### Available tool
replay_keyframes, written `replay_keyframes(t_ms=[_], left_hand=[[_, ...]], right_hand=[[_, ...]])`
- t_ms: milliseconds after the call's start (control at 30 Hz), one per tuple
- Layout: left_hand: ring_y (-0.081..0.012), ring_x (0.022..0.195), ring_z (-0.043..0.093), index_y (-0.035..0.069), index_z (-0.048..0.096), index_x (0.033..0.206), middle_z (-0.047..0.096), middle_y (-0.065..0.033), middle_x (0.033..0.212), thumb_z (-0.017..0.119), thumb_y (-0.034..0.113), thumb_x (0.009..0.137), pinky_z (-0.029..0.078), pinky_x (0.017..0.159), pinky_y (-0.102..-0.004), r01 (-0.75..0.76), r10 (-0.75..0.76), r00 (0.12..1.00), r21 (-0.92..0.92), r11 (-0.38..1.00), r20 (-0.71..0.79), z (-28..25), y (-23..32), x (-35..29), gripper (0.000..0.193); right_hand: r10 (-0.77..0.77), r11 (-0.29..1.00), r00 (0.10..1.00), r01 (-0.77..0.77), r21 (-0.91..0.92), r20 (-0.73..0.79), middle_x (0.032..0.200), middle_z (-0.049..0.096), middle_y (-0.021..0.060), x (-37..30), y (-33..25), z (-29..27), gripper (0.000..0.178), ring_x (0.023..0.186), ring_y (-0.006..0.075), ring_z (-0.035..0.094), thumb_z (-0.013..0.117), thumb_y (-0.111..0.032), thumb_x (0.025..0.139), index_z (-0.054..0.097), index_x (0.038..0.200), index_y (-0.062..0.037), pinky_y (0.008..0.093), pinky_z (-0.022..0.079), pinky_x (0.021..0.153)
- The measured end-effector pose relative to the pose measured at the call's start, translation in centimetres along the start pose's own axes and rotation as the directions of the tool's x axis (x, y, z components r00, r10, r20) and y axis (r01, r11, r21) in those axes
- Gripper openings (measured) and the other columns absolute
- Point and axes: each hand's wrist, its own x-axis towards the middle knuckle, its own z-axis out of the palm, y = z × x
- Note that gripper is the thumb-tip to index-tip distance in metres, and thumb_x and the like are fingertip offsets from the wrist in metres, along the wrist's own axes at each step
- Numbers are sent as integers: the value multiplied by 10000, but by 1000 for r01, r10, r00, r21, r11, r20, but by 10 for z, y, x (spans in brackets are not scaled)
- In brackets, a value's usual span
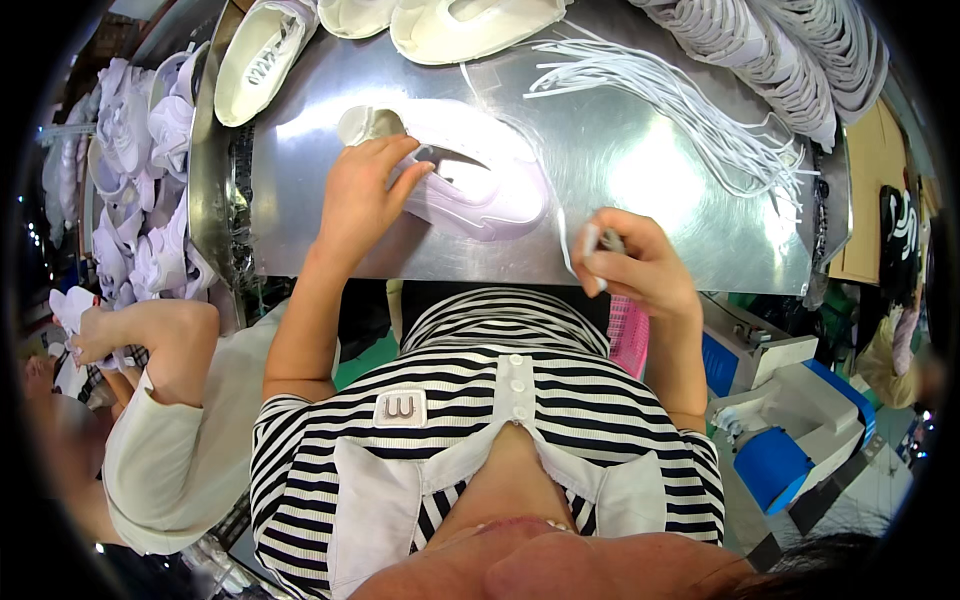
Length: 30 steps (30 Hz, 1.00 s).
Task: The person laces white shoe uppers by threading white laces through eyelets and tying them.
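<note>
A white shoe upper (480,215) lies on its side on the metal table in front of me. My left hand (372,190) grips it at one end beside its opening, thumb and fingers pressed on the material. To the right of the shoe, my right hand (640,262) is closed on a white shoelace (563,225), which runs up from it past the shoe's edge. A small greyish piece also shows between those fingers; its kind is hard to make out.
Loose white laces (665,100) lie in a bundle at the back right, near stacked white shoe parts (740,60). More pale shoes (262,60) line the table's far edge. At left are piled uppers (135,150) and a co-worker's arm (165,345). A blue-and-white machine (800,430) stands at right.
</note>
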Motion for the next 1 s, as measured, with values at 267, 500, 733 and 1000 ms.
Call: replay_keyframes(t_ms=[267, 500, 733, 1000], left_hand=[[-386, 789, 652, -10, 596, 1141, 702, -172, 874, 701, 284, 883, 496, 667, -441, 236, -210, 932, -53, 970, 294, -3, 14, 7, 405], [-173, 705, 566, -34, 555, 983, 596, -104, 760, 721, 252, 885, 454, 642, -332, 360, -264, 803, -82, 929, 534, -9, 6, 30, 345], [-146, 821, 584, -25, 620, 1090, 642, -58, 932, 679, 371, 924, 481, 700, -299, 547, -319, 641, -124, 828, 699, 0, -14, 30, 433], [-198, 1112, 632, -21, 573, 1298, 639, -147, 1250, 445, 652, 962, 491, 974, -318, 846, -109, 528, -512, 148, 842, 30, 14, 22, 763]], right_hand=[[-326, 938, 851, 237, -253, -412, 813, 703, 16, 82, 71, 14, 129, 637, 35, 555, 590, -135, 953, 623, 1020, -30, 203, 426, 552], [-226, 968, 853, 142, -208, -470, 852, 729, 49, 95, 70, 12, 114, 518, 29, 426, 592, -144, 953, 603, 1007, -44, 195, 335, 469], [-204, 966, 859, 100, -238, -469, 841, 740, 21, 91, 66, 12, 150, 625, 55, 536, 570, -164, 946, 632, 1012, -44, 229, 440, 589], [-312, 932, 814, 160, -326, -489, 820, 744, 22, 92, 75, 13, 161, 674, 99, 633, 586, -198, 939, 645, 998, -60, 256, 480, 637]])
